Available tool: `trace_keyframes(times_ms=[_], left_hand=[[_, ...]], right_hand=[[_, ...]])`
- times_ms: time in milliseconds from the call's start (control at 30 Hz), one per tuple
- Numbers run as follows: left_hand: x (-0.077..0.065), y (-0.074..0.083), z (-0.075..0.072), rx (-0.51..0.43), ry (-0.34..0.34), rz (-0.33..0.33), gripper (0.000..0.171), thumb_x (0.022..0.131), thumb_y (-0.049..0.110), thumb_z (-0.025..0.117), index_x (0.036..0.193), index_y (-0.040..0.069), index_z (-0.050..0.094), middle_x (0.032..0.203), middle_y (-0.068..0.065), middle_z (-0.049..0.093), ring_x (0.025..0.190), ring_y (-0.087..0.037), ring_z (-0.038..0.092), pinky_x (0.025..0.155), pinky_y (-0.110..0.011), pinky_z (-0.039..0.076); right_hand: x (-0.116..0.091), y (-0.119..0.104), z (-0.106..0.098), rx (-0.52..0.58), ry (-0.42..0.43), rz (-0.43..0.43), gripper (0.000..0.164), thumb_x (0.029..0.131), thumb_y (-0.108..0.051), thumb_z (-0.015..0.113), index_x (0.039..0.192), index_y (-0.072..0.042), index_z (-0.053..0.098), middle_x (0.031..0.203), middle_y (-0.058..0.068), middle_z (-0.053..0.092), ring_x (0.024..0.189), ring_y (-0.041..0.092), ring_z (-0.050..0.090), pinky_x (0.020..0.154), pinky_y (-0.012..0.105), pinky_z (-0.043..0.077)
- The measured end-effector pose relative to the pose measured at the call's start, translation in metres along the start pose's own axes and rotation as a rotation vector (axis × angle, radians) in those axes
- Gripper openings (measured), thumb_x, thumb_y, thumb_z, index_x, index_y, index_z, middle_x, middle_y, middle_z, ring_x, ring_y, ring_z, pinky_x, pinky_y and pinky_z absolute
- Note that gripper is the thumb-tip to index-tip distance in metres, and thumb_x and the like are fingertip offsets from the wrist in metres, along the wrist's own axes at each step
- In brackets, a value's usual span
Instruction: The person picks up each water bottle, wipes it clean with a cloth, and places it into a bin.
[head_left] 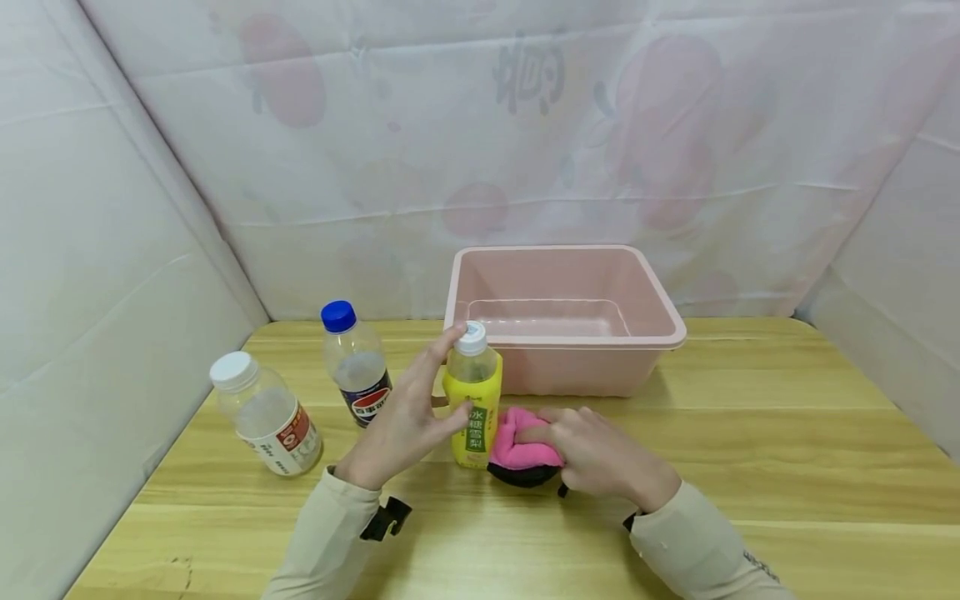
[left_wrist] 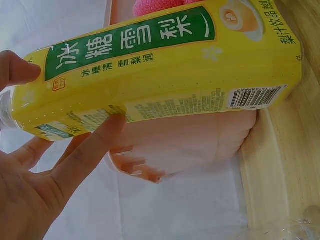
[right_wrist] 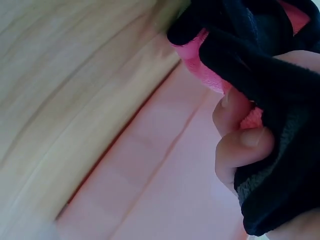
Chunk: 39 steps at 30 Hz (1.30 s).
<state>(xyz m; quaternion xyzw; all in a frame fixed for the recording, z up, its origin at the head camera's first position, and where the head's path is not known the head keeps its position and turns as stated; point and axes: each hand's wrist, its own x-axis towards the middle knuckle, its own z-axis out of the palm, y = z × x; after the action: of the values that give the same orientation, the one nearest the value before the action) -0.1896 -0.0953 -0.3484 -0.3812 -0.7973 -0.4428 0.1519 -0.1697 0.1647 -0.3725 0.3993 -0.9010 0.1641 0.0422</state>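
Note:
A yellow-labelled drink bottle with a white cap stands upright at mid-table. My left hand holds it from the left, index finger up by the cap and thumb on the label; in the left wrist view, this hand's fingertips touch the bottle's side. My right hand grips a bunched pink and black cloth just right of the bottle's lower part. The right wrist view shows curled fingers around the cloth's dark fabric. Whether cloth and bottle touch is unclear.
Behind the hands is a pink plastic bin. To the left stand a blue-capped bottle with a dark label and a white-capped clear bottle. Pale curtains enclose the wooden table.

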Motion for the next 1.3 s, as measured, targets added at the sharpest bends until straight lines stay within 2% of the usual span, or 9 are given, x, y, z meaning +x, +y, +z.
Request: trace_keyframes(times_ms=[167, 267, 367, 567, 667, 733, 833, 1033, 1300], left_hand=[[0.0, 0.0, -0.001, -0.001, -0.007, -0.011, 0.089, 0.086, -0.007, 0.071, 0.159, 0.013, 0.024, 0.152, -0.023, 0.04, 0.126, -0.04, 0.052, 0.076, -0.036, 0.063], [0.001, 0.0, -0.001, -0.004, -0.013, -0.009, 0.089, 0.086, -0.007, 0.071, 0.159, 0.014, 0.024, 0.152, -0.023, 0.04, 0.126, -0.039, 0.052, 0.077, -0.036, 0.062], [0.001, -0.001, -0.001, -0.008, -0.019, -0.006, 0.089, 0.086, -0.007, 0.07, 0.159, 0.014, 0.024, 0.152, -0.022, 0.04, 0.125, -0.038, 0.052, 0.078, -0.036, 0.062], [0.001, -0.001, -0.001, -0.009, -0.018, -0.022, 0.088, 0.086, -0.006, 0.07, 0.159, 0.014, 0.025, 0.151, -0.022, 0.041, 0.126, -0.038, 0.052, 0.078, -0.035, 0.062], [0.0, -0.001, -0.001, -0.012, -0.017, -0.026, 0.089, 0.086, -0.006, 0.07, 0.159, 0.014, 0.024, 0.151, -0.022, 0.041, 0.126, -0.037, 0.052, 0.078, -0.035, 0.062], [0.0, -0.002, -0.001, -0.015, -0.017, -0.025, 0.089, 0.086, -0.006, 0.07, 0.159, 0.015, 0.024, 0.15, -0.022, 0.041, 0.126, -0.037, 0.052, 0.078, -0.035, 0.062], [0.0, -0.002, -0.001, -0.019, -0.015, -0.018, 0.089, 0.086, -0.007, 0.07, 0.159, 0.015, 0.024, 0.15, -0.022, 0.042, 0.125, -0.037, 0.052, 0.078, -0.034, 0.062], [0.001, -0.001, -0.001, -0.017, -0.016, -0.013, 0.09, 0.086, -0.008, 0.071, 0.159, 0.014, 0.024, 0.148, -0.022, 0.043, 0.124, -0.036, 0.053, 0.077, -0.034, 0.062], [0.0, -0.001, -0.002, -0.017, -0.017, -0.018, 0.089, 0.086, -0.008, 0.071, 0.159, 0.014, 0.024, 0.148, -0.022, 0.043, 0.125, -0.037, 0.053, 0.077, -0.034, 0.062]], right_hand=[[-0.002, 0.004, -0.007, -0.01, 0.116, -0.031, 0.066, 0.059, 0.023, 0.059, 0.11, -0.016, 0.075, 0.091, -0.004, 0.061, 0.071, 0.01, 0.054, 0.06, 0.027, 0.051], [-0.004, 0.007, -0.014, 0.024, 0.273, -0.08, 0.069, 0.055, 0.024, 0.061, 0.112, -0.014, 0.074, 0.083, -0.006, 0.053, 0.066, 0.008, 0.046, 0.055, 0.024, 0.045], [-0.004, 0.009, -0.021, 0.063, 0.458, -0.127, 0.069, 0.055, 0.023, 0.067, 0.116, -0.009, 0.073, 0.086, -0.003, 0.058, 0.068, 0.008, 0.048, 0.056, 0.022, 0.047], [0.0, 0.004, -0.028, 0.207, 0.681, -0.156, 0.057, 0.066, 0.018, 0.076, 0.119, -0.003, 0.072, 0.109, 0.011, 0.069, 0.093, 0.019, 0.064, 0.085, 0.019, 0.053], [0.001, 0.001, -0.028, 0.297, 0.755, -0.181, 0.06, 0.064, 0.02, 0.075, 0.121, -0.001, 0.071, 0.109, 0.015, 0.068, 0.098, 0.019, 0.062, 0.089, 0.018, 0.05], [0.002, 0.0, -0.026, 0.341, 0.774, -0.198, 0.062, 0.062, 0.023, 0.073, 0.121, 0.001, 0.07, 0.107, 0.014, 0.068, 0.095, 0.017, 0.06, 0.086, 0.019, 0.05], [0.004, 0.0, -0.022, 0.352, 0.742, -0.199, 0.061, 0.064, 0.021, 0.076, 0.121, 0.0, 0.07, 0.104, 0.011, 0.067, 0.089, 0.015, 0.058, 0.08, 0.019, 0.051], [0.004, -0.003, -0.019, 0.307, 0.668, -0.165, 0.055, 0.07, 0.011, 0.081, 0.122, -0.004, 0.07, 0.104, 0.009, 0.066, 0.084, 0.017, 0.058, 0.074, 0.02, 0.051], [0.004, -0.004, -0.019, 0.238, 0.637, -0.141, 0.054, 0.068, 0.008, 0.086, 0.118, -0.006, 0.073, 0.094, 0.002, 0.061, 0.074, 0.012, 0.052, 0.063, 0.019, 0.047]])
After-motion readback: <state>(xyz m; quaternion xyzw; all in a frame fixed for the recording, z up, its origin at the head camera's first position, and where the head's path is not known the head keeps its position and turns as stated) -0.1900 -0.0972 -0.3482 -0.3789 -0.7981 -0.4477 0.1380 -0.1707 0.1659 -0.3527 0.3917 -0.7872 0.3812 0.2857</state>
